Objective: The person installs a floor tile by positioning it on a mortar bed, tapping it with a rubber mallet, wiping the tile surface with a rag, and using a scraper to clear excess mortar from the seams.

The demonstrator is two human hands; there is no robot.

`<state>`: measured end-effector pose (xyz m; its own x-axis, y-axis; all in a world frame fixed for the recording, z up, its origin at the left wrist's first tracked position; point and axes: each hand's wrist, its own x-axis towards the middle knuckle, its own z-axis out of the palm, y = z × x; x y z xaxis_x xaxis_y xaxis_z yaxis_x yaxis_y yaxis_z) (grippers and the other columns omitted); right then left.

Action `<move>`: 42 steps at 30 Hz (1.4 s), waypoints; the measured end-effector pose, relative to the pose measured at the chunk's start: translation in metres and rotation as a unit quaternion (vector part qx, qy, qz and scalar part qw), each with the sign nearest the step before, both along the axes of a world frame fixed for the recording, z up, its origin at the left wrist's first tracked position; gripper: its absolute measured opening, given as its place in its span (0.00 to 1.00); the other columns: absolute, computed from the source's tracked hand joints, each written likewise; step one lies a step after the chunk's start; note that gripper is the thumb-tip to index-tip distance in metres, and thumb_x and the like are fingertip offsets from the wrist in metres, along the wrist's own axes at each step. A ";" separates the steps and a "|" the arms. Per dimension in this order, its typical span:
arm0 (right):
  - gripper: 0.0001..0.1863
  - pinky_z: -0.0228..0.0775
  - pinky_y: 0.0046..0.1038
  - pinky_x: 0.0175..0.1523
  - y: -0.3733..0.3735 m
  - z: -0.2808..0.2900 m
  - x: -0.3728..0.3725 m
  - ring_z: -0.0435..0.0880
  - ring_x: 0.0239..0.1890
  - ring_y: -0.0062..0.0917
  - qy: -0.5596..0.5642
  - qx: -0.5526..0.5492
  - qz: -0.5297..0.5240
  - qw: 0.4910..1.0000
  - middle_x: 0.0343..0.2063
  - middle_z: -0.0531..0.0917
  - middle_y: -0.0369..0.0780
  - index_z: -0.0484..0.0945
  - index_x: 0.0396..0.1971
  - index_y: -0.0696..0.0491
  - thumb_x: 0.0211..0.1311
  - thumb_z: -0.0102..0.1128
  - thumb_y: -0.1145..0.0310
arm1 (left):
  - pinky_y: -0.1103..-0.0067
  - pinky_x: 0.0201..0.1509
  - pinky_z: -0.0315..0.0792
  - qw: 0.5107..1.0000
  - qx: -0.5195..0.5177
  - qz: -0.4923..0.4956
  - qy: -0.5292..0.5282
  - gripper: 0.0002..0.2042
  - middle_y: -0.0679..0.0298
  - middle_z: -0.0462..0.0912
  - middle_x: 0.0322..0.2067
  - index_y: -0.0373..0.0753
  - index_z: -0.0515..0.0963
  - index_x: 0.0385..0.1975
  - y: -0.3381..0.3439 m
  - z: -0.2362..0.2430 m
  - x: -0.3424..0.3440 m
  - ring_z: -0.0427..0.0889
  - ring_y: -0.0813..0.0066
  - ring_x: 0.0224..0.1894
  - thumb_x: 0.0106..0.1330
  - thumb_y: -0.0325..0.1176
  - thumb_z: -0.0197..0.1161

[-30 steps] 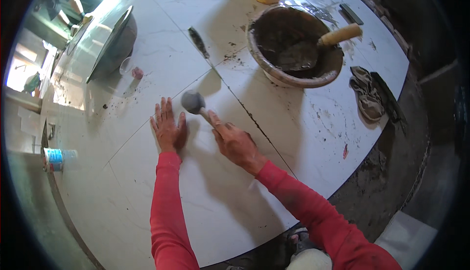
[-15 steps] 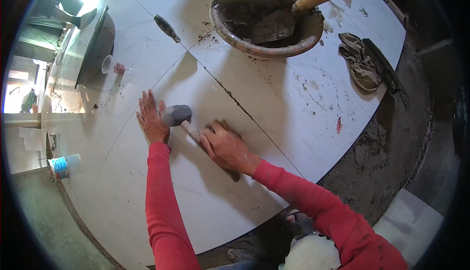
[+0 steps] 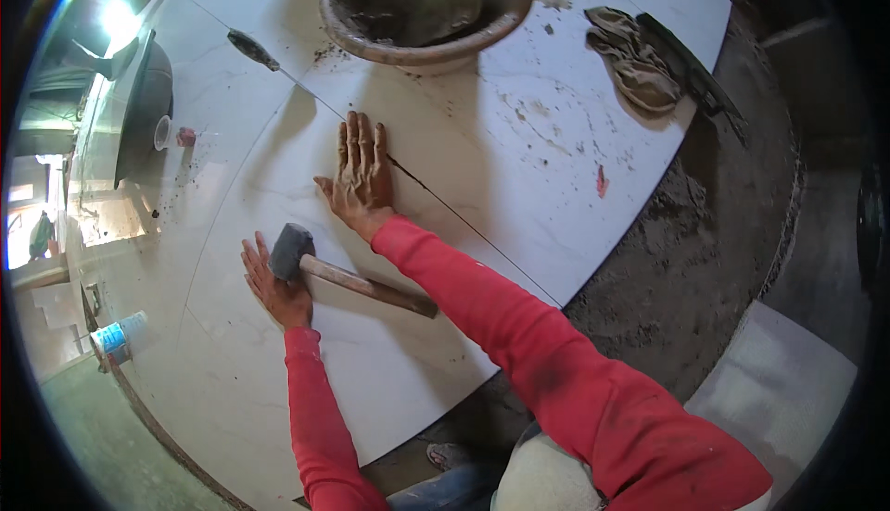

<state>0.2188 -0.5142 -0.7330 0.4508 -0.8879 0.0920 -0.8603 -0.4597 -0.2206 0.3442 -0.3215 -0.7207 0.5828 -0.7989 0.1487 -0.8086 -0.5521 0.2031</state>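
Two bare hands lie flat on glossy white floor tiles [image 3: 380,353], neither holding anything: the left hand [image 3: 281,290] with fingers slightly apart, the right hand [image 3: 363,182] with fingers together and thumb wide, over a thin dark joint [image 3: 454,213]. A second ago we see the right gripping the grey-headed, wooden-handled mallet [image 3: 357,281]; now it lies released, its head overlapping the left hand in our view. We see open tile between the right hand and a crumpled tan cloth [image 3: 640,75], near the edge meeting rough grey ground [image 3: 667,252].
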 end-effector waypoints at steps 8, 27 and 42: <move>0.56 0.29 0.51 0.81 0.083 0.010 -0.141 0.41 0.81 0.44 -0.037 0.032 -0.002 0.999 0.78 0.47 0.54 0.50 0.75 0.66 0.65 0.48 0.31 | 0.54 0.79 0.46 0.993 -0.113 -0.039 0.005 0.33 0.55 0.60 0.76 0.50 0.62 0.75 0.022 -0.020 0.024 0.55 0.55 0.78 0.67 0.29 0.54; 0.39 0.43 0.59 0.75 0.007 0.085 -0.449 0.55 0.76 0.52 0.021 -0.076 -0.117 0.990 0.73 0.59 0.56 0.63 0.71 0.61 0.71 0.57 0.48 | 0.57 0.78 0.47 0.995 0.032 0.089 -0.040 0.26 0.56 0.54 0.77 0.46 0.58 0.76 0.103 -0.023 -0.045 0.51 0.56 0.79 0.80 0.41 0.45; 0.23 0.77 0.46 0.51 -0.212 0.074 -0.428 0.83 0.45 0.52 -0.157 -0.026 -0.221 0.962 0.43 0.82 0.56 0.78 0.54 0.52 0.72 0.54 0.50 | 0.56 0.79 0.43 0.993 0.010 0.107 0.040 0.28 0.52 0.53 0.77 0.40 0.59 0.75 0.113 0.000 -0.105 0.49 0.52 0.79 0.75 0.38 0.49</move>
<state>-0.2092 -0.7265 -0.6589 -0.0272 -0.9769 0.2118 -0.8686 -0.0818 -0.4888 0.2389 -0.2087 -0.7203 0.7487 -0.6581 0.0802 -0.6543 -0.7141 0.2487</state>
